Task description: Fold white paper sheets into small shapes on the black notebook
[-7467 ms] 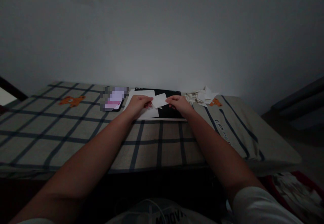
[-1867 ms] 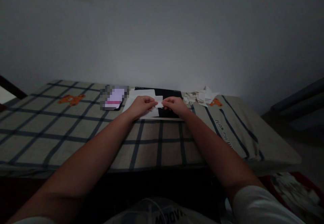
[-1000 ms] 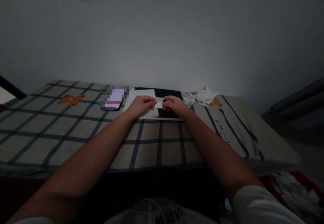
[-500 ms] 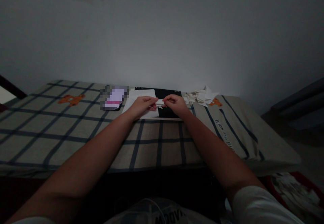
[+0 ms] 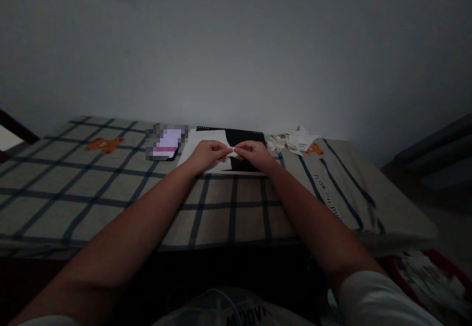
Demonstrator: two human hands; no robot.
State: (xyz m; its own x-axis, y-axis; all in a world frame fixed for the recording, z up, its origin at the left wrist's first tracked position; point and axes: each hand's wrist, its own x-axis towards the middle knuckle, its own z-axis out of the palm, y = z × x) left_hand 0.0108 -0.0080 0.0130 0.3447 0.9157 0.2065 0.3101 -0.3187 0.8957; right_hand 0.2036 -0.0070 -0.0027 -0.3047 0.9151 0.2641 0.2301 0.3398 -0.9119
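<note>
Between the fingertips of both hands is a small white piece of paper [image 5: 232,152], mostly covered by the fingers. My left hand [image 5: 209,155] pinches its left end and my right hand [image 5: 254,154] pinches its right end, the two hands almost touching. Under them lies a black board [image 5: 243,136] with small white marks along its far edge. A white sheet of paper [image 5: 190,153] covers the board's left part, beneath my left hand. To the right of my right hand lies a pile of folded white paper pieces [image 5: 297,140].
A phone [image 5: 167,143] with a lit screen lies left of the board, partly pixelated. Everything rests on a checked cloth [image 5: 121,183] against a grey wall [image 5: 236,60]. At the lower right, a red container [image 5: 435,281] holds a heap of whitish material.
My fingers have drawn closer together over the white paper, and less of it shows between them. The phone, board and paper pile have stayed put.
</note>
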